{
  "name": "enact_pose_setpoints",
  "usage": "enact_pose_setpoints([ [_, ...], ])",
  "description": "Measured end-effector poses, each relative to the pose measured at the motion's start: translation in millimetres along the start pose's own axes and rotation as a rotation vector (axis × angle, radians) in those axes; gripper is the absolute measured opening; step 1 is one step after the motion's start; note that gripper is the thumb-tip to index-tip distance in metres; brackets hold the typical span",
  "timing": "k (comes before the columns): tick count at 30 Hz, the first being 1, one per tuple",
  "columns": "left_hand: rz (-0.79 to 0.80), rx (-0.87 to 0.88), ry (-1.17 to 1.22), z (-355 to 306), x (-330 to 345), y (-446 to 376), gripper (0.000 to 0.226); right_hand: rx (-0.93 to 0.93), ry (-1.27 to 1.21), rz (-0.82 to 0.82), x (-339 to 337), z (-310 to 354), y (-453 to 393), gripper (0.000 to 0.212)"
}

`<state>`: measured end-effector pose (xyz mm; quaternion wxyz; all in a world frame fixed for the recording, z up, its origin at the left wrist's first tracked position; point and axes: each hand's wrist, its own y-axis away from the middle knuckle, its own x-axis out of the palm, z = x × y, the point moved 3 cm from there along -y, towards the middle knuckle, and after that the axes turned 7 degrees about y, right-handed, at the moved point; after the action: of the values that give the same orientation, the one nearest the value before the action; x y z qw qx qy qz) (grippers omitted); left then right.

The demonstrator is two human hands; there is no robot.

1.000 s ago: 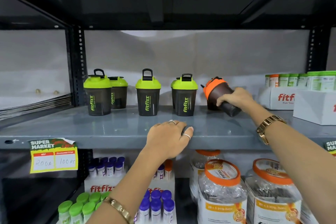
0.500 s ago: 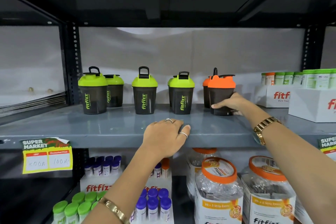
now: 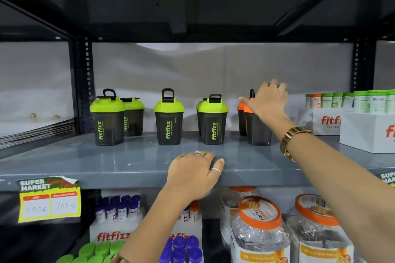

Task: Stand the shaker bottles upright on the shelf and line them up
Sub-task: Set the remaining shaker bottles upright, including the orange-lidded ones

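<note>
on grey metal shelf (image 3: 106, 162), upright shaker bottles (image 3: 168, 117)

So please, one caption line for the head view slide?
Right hand on the orange-lidded shaker, now upright beside green-lidded shakers.

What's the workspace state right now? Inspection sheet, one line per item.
Surface: grey shelf, bare at the front.
Job's things: five green-lid shakers and two orange-lid shakers, all upright, in loose front-and-back pairs.
Clutter: white fitfizz boxes of small bottles at right.
Grippers: right hand on top of the front orange-lid shaker; left hand resting on the shelf edge, holding nothing.
Cables: nothing seen.
Surroundings: price tag on the shelf front; jars below.
</note>
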<state>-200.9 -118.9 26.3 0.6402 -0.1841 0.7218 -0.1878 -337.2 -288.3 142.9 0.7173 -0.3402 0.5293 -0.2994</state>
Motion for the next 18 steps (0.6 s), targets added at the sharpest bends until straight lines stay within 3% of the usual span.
enact_pose_setpoints([
  [4,-0.005,0.008,0.001,1,1,-1,0.048,-0.027,0.102,0.108,13,10,-2,0.070],
  [9,-0.020,0.017,-0.001,3,4,-1,0.048,-0.032,0.126,0.093,17,11,-3,0.057],
  [18,-0.037,0.036,0.011,5,6,-1,0.064,-0.044,-0.129,0.348,7,-6,-19,0.047],
])
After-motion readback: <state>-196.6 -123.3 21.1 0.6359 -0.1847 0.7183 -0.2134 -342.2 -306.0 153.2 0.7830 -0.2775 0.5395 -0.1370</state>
